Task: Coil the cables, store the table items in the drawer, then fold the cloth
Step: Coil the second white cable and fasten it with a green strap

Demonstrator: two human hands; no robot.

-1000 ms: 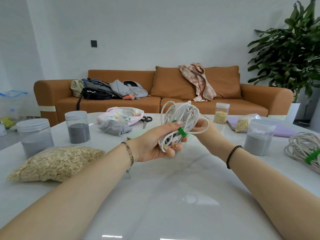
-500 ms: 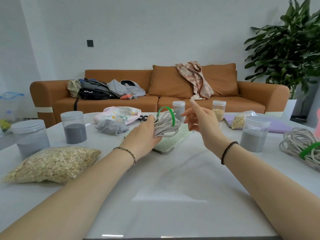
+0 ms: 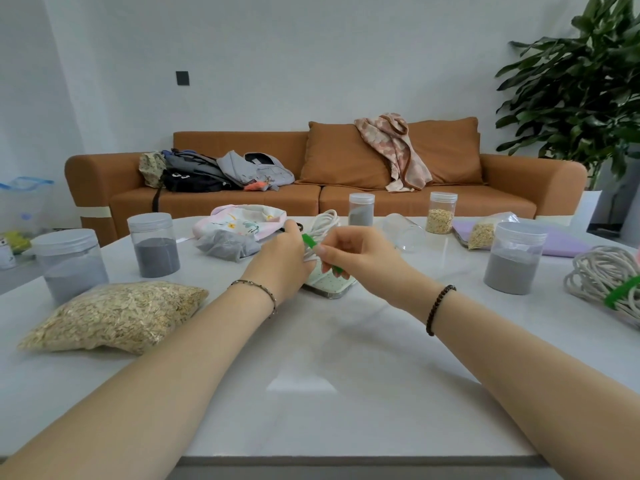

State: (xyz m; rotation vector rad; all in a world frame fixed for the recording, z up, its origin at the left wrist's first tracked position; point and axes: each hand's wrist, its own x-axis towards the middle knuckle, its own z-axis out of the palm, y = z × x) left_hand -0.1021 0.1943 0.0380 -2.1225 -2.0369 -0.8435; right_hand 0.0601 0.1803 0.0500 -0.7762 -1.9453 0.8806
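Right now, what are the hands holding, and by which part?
The left hand grips the white cable coil beside its green tie; the right hand pinches that tie.

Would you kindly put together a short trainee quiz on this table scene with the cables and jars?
1. True or false: the tied coil at the right edge of the table has a green tie round it.
2. What does the right hand pinch? A) scissors B) the green strap on the white coil that the left hand holds C) a jar lid
3. How many lidded jars on the table hold grey powder?
Key: 1 true; 2 B; 3 four.
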